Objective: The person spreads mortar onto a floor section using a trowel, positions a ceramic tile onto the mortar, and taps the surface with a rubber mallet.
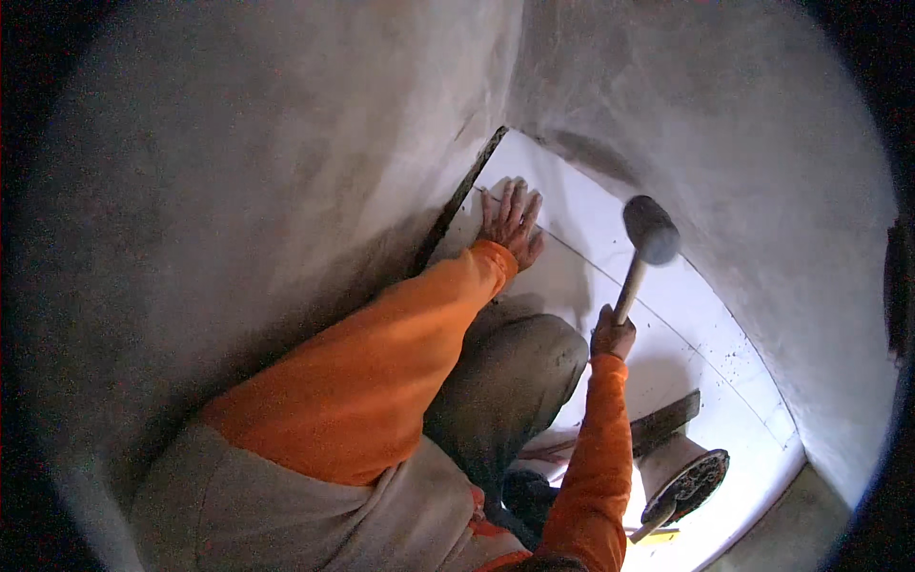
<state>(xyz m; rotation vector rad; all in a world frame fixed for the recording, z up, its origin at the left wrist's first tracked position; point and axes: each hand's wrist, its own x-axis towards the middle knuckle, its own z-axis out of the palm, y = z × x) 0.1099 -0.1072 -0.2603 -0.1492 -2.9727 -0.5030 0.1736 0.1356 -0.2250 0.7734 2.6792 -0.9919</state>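
My left hand [511, 219] lies flat, fingers spread, on a white floor tile [581, 214] near the dark gap along the left wall. My right hand [612, 336] grips the wooden handle of a rubber mallet [650, 232], whose dark head is raised above the tiles to the right of the left hand. Both arms wear orange sleeves. My bent knee in grey trousers [519, 372] sits between them.
Grey plastered walls [286, 172] close in on the left and the far right. A dark strip [457, 205] runs along the tile edge by the left wall. Near my right elbow stand a round bucket [681, 477] with dark contents and a flat dark board [667, 424].
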